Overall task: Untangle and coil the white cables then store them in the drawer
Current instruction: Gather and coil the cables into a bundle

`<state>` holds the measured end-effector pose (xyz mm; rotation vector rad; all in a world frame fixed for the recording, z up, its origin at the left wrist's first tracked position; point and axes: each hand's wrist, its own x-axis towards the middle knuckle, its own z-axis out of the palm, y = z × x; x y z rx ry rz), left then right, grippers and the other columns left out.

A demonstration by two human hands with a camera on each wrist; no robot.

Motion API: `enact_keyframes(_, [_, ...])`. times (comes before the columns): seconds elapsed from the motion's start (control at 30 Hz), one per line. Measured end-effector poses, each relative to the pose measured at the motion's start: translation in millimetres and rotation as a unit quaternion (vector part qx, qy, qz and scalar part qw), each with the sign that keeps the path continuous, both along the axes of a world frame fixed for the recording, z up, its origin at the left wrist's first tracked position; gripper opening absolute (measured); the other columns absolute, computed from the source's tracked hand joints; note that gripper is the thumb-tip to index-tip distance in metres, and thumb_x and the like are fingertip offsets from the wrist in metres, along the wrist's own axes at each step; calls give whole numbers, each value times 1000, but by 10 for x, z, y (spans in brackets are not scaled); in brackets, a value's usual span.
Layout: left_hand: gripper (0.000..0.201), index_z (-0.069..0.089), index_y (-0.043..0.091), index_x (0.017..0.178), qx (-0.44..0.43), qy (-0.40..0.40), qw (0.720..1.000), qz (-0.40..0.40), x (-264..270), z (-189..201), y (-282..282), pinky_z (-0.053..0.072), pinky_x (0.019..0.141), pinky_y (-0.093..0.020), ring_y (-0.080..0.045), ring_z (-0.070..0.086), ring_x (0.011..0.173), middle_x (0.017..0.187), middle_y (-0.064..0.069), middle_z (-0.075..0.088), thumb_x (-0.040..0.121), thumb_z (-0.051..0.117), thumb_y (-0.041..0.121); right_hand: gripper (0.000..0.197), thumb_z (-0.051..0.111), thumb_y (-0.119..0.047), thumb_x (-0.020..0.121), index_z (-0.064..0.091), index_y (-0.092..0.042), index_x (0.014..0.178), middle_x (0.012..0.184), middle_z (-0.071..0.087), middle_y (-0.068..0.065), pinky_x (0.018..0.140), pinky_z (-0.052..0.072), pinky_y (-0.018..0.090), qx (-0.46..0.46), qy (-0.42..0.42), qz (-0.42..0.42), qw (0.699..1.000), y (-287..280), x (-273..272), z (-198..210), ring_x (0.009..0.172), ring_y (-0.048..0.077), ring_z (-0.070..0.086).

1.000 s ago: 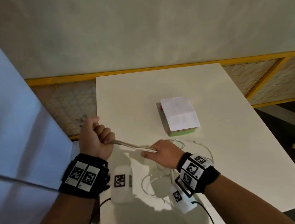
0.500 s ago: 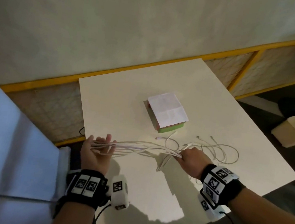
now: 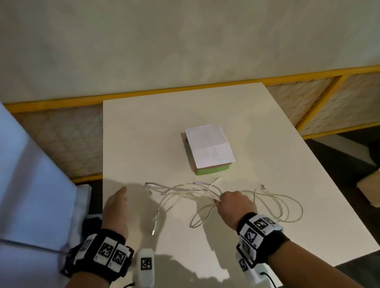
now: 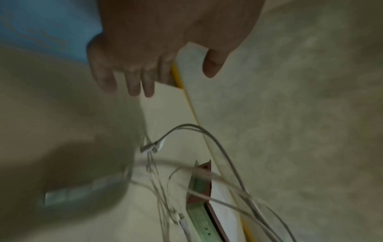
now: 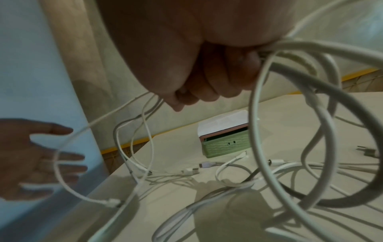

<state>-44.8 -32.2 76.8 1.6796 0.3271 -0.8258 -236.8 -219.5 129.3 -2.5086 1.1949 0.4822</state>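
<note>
**Still tangled: cables bunched in the right hand, left hand free**

Only one container shows: a small green drawer box [image 3: 212, 170] at mid-table, with a folded white paper [image 3: 209, 144] lying on its top. In the right wrist view the drawer front [image 5: 225, 144] is pulled out a little, leaving a dark slot along its upper edge; what is inside cannot be told. No cable is in it.

The cables [image 3: 187, 192] lie on the white table [image 3: 136, 136] at about 6 o'clock from the box, near it but not touching. The right hand [image 3: 232, 206] is a fist curled round their bunched middle. From the fist, one set of strands runs toward 9 o'clock, ending in a plug at the left, with two loops hanging toward 6 o'clock. The other set fans out toward 3 o'clock in wide flat loops on the table. So the tangle's long axis runs 9 to 3, across the table. Loose plug ends [image 5: 207, 164] rest on the table just in front of the box.

The left hand [image 3: 115, 209] is at 9 o'clock from the cables, over the table's left edge, fingers [image 4: 136, 81] straight and spread, holding nothing. The nearest plug [image 4: 149, 148] lies just beyond its fingertips, apart from them.
</note>
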Motion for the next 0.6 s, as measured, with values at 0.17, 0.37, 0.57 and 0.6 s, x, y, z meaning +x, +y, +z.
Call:
enact_keyframes(0.17, [28, 63, 11, 73, -58, -124, 987, -87, -320, 513, -162, 41, 57, -29, -20, 54, 66, 68, -4, 62, 95, 50, 23, 40, 33, -33, 95, 60, -6, 107, 112, 64, 18, 81, 46, 37, 9, -3, 28, 1000, -52, 79, -26, 103, 36, 61])
enact_keyframes(0.37, [53, 68, 10, 94, -6, -63, 941, -332, -918, 681, -652, 52, 63, -28, -18, 63, 78, 93, -7, 69, 94, 39, 55, 35, 34, -28, 94, 61, -8, 105, 108, 66, 16, 79, 47, 37, -10, -29, 67, 997, -14, 204, 11, 99, 35, 63])
enact_keyframes(0.57, [54, 71, 9, 100, -75, 19, 981, -176, -1104, 557, -984, 53, 85, -40, -24, 67, 100, 103, -14, 73, 95, 38, 51, 32, 35, -24, 94, 57, -10, 111, 111, 64, 17, 79, 45, 37, -29, -60, 124, 990, 109, 219, 110, 102, 35, 61])
enact_keyframes(0.6, [49, 73, 9, 98, -89, -8, 983, -160, -1107, 561, -1002, 53, 89, -41, -25, 67, 101, 102, -13, 73, 96, 38, 44, 32, 35, -25, 93, 55, -13, 116, 110, 64, 16, 79, 46, 37, -30, -76, 123, 989, 126, 206, 120, 101, 35, 62])
